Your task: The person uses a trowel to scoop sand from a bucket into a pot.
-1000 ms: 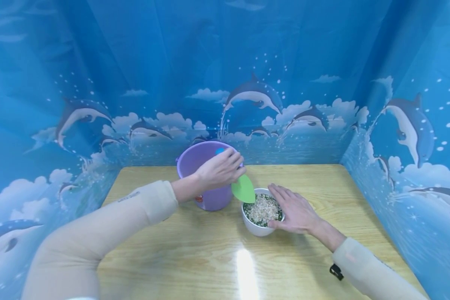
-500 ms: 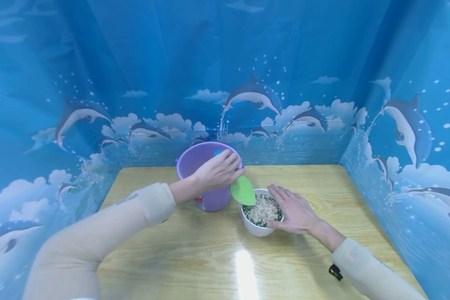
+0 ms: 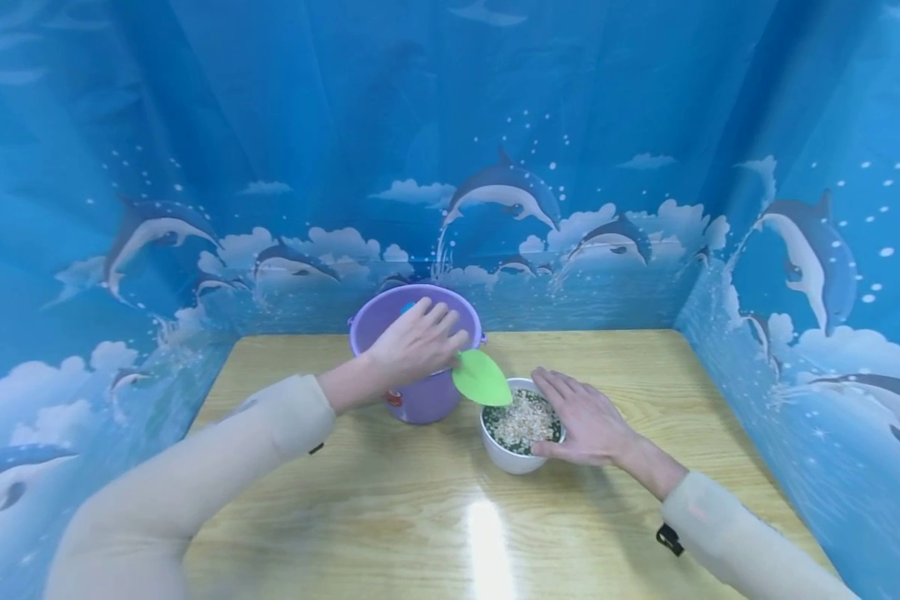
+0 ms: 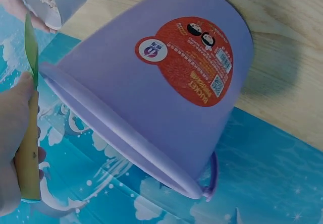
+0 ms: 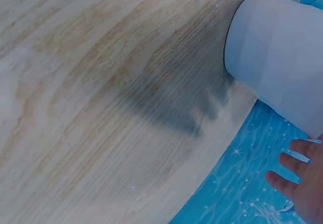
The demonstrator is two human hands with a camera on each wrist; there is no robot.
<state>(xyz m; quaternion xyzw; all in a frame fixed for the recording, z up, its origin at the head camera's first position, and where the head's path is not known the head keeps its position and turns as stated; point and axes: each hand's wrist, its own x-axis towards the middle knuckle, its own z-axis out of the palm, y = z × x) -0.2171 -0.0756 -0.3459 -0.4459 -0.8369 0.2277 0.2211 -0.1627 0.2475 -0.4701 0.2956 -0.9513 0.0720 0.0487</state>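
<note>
My left hand (image 3: 414,343) grips a small garden trowel over the near right rim of a purple bucket (image 3: 422,402). The trowel has a pointed green blade (image 3: 482,377) and, in the left wrist view, a yellow handle (image 4: 29,158) with a blue end. Its blade tip reaches over the left rim of a white pot (image 3: 512,461). Pale, coarse grains (image 3: 527,423) lie over dark green material in the pot. My right hand (image 3: 585,423) rests at the pot's right side, fingers extended and thumb at the near rim. The bucket's inside is mostly hidden.
Both containers stand on a light wooden table (image 3: 390,517). A blue dolphin-print curtain (image 3: 330,167) encloses the back and sides. The bucket carries a red label (image 4: 192,62) and a side handle (image 4: 213,176).
My left hand and the trowel have shifted slightly left, and the blade has tilted a little flatter. My right hand stays at the pot.
</note>
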